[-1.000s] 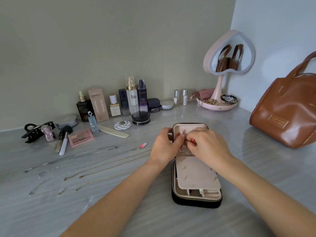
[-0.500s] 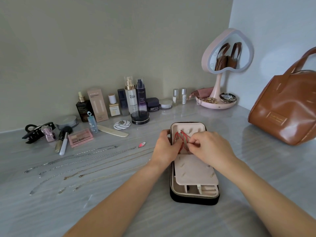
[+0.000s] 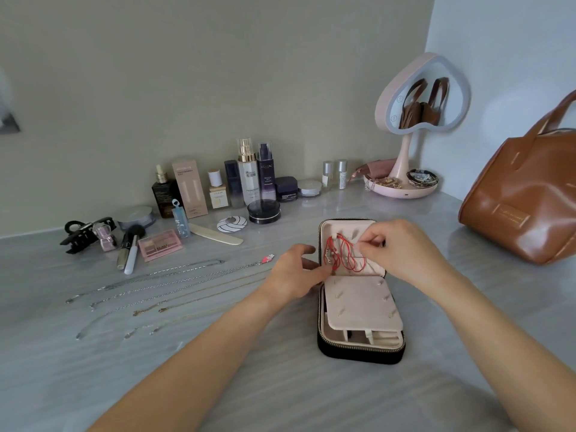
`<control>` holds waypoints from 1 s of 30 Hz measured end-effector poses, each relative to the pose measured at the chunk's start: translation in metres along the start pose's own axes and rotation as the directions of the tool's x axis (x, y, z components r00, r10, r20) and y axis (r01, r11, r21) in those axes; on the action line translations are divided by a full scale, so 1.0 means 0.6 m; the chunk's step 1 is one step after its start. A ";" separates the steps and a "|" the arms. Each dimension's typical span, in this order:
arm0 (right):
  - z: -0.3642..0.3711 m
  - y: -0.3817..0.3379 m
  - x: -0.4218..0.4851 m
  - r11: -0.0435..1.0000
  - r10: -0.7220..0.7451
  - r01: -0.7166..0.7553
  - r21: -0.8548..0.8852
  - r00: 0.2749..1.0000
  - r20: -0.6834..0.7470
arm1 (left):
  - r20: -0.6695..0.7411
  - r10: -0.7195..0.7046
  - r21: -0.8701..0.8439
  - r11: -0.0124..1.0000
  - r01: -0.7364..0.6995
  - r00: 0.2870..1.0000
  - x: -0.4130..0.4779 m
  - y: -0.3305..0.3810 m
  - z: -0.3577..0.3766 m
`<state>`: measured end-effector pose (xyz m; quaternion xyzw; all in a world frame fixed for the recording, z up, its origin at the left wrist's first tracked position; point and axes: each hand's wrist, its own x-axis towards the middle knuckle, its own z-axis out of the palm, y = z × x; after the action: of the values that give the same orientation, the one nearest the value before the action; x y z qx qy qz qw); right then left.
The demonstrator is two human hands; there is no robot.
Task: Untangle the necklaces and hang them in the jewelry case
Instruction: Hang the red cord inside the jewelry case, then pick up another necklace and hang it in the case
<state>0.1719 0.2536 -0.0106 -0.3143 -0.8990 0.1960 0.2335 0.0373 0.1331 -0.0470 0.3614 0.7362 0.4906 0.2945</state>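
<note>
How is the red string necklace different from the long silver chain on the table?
The red cord necklace lies looped inside the open jewelry case, pinched by both hands; the silver chain necklace lies stretched out on the grey table, untouched. One is cord, one metal links. Both are thin necklaces.

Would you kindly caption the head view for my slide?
Both hands arrange a red cord necklace inside the open black zippered jewelry case.

A: Is it bright?
B: Soft and even, like daylight; the white wall (image 3: 498,42) on the right looks brightest; shadows under the arms are faint.
A: Any shine?
B: The brown bag (image 3: 523,194) shines a bit; the grey table (image 3: 280,385) too.
A: Sharp?
B: Mostly; the edges bend, and the thin chains (image 3: 162,285) look a little fuzzy.
</note>
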 end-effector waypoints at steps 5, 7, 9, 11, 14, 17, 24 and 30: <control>-0.007 -0.039 -0.007 0.997 -0.072 0.071 0.033 0.997 0.021 | 0.015 0.057 0.208 0.976 -0.059 0.998 -0.046 0.001 -0.075; 0.003 -0.065 -0.015 0.994 -0.103 0.100 0.041 0.991 0.085 | -0.050 0.084 0.268 0.961 -0.068 0.995 -0.070 -0.004 -0.128; 0.021 -0.095 -0.022 0.991 -0.133 0.129 0.039 0.979 0.153 | -0.117 0.095 0.302 0.952 -0.056 0.989 -0.091 -0.014 -0.182; 0.044 -0.130 -0.028 0.985 -0.167 0.174 -0.013 0.961 0.221 | -0.162 0.119 0.356 0.933 -0.054 0.980 -0.110 -0.028 -0.224; 0.085 -0.180 -0.036 0.964 -0.238 0.263 -0.038 0.917 0.322 | -0.120 0.133 0.508 0.860 -0.054 0.984 -0.136 -0.051 -0.260; 0.132 -0.217 -0.034 0.945 -0.265 0.319 -0.069 0.874 0.407 | -0.023 0.081 0.644 0.763 -0.047 0.996 -0.152 -0.085 -0.271; 0.186 -0.244 -0.015 0.944 -0.240 0.314 -0.105 0.866 0.439 | -0.115 0.111 0.758 0.652 0.014 0.987 -0.153 -0.125 -0.253; 0.192 -0.244 -0.020 0.945 -0.263 0.322 -0.055 0.850 0.456 | -0.088 0.102 0.767 0.642 0.002 0.991 -0.152 -0.124 -0.250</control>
<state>0.0483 0.1156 -0.0349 -0.1350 -0.9765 0.1656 0.0293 -0.0474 -0.0374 -0.0579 0.4412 0.8808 0.1632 0.0546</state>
